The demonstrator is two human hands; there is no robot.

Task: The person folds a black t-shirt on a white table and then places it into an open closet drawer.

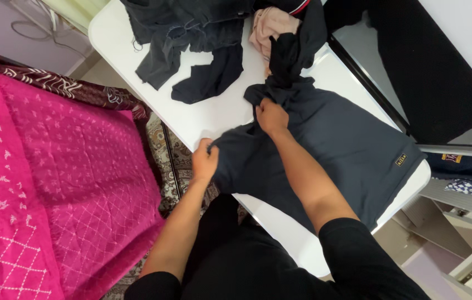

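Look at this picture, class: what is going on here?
A person is handling a dark grey shirt spread on a white table. The left hand grips the cloth at the table's near edge, and the right hand pinches a bunched part further in. A heap of dark clothes lies at the far end, and a pink patterned cloth lies beside the table.

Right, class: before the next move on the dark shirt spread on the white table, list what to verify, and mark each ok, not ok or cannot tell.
1. Left hand grips the dark grey shirt at its near edge: ok.
2. Right hand pinches the shirt's fabric further up: ok.
3. Shirt lies flat and smooth: not ok, bunched between the hands.
4. Shirt fully on the white table: not ok, its right part overhangs the edge.
5. Shirt apart from the clothes pile: cannot tell, a black garment meets its top.
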